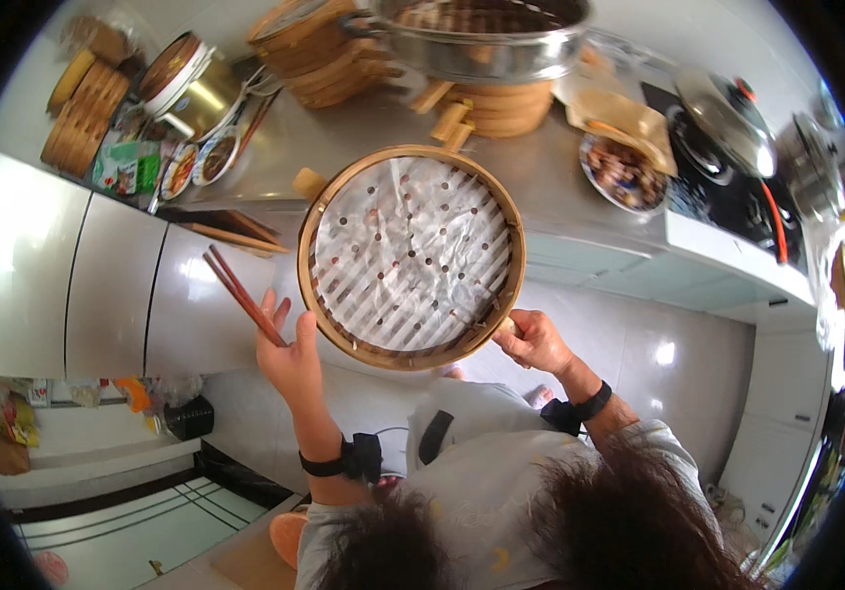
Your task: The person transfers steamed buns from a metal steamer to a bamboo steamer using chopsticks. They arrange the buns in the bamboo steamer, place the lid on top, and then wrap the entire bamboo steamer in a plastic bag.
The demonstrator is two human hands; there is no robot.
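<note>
A round bamboo steamer basket point(414, 359) is held up in front of me, over the counter's front edge and the floor. Perforated white steamer paper point(422, 243) lines its slatted bottom, with no food on it. My right hand point(535, 341) grips the short wooden handle at the basket's lower right. In my left hand point(288, 358) is a pair of reddish-brown chopsticks point(242, 295), pointing up and left. The left thumb is at the basket's left rim; whether it presses on the rim I cannot tell.
Behind the basket, a metal steamer pot point(481, 55) sits above stacked bamboo steamers point(500, 110). More bamboo baskets point(319, 66) and a rice cooker point(190, 88) stand to the left. A bowl of meat pieces point(625, 173) is right, beside a stove with a lidded pan point(725, 118).
</note>
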